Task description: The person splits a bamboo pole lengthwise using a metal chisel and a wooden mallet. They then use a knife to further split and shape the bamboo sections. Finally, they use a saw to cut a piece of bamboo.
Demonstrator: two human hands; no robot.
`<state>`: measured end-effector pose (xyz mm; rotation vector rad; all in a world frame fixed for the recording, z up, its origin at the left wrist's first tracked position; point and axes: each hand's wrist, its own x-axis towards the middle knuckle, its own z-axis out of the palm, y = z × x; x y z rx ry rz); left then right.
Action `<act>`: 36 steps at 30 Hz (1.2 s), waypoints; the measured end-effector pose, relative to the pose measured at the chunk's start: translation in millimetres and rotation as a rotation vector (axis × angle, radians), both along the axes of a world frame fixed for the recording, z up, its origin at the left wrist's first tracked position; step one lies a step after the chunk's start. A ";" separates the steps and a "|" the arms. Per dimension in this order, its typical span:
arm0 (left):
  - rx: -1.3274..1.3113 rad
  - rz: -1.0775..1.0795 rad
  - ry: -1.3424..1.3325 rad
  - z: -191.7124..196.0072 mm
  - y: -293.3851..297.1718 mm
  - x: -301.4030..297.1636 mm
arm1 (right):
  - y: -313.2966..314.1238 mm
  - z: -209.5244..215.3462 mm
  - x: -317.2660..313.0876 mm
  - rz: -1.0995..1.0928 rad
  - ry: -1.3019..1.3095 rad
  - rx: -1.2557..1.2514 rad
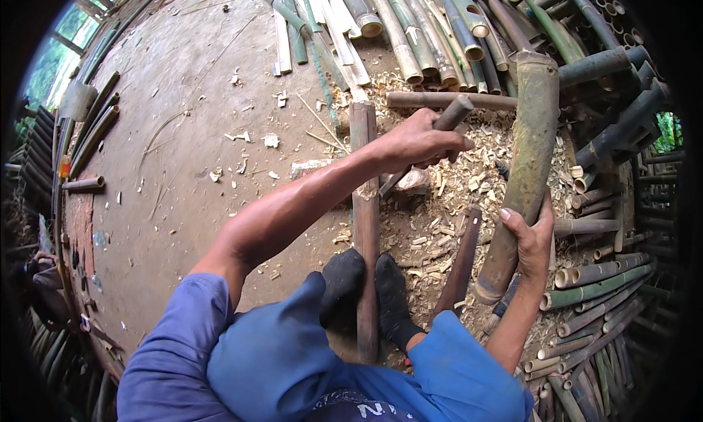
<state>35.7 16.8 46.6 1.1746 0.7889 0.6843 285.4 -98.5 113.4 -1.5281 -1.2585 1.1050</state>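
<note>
Two hands busy: the right hand [529, 239] wraps the lower part of a thick bamboo culm [521, 173], long axis running up and away, slightly tilted. Left hand [419, 142] clenches a tool handle [452, 114], probably a chopping knife, just left of it. Split plank [364, 224] lies between the feet over wood chips [469, 180].

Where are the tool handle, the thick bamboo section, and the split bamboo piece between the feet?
tool handle [455, 113]: head view, on the exposed upper end.
thick bamboo section [529, 151]: head view, mid shaft.
split bamboo piece [365, 224]: head view, middle of its length.
</note>
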 end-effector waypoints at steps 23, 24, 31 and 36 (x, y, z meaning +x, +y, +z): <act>-0.135 -0.006 -0.188 -38.4 -48.3 -18.7 | -10.5 3.7 -26.6 0.079 -0.049 -0.043; -0.125 -0.009 -0.172 -39.0 -49.0 -19.7 | -10.1 3.7 -27.9 0.083 -0.050 -0.048; -0.024 0.015 -0.109 -30.0 -57.8 -17.4 | -3.0 32.6 -25.8 0.013 -0.119 0.047; -0.109 0.007 -0.186 -31.7 -55.7 -21.7 | 2.3 52.5 -22.5 -0.035 -0.058 0.109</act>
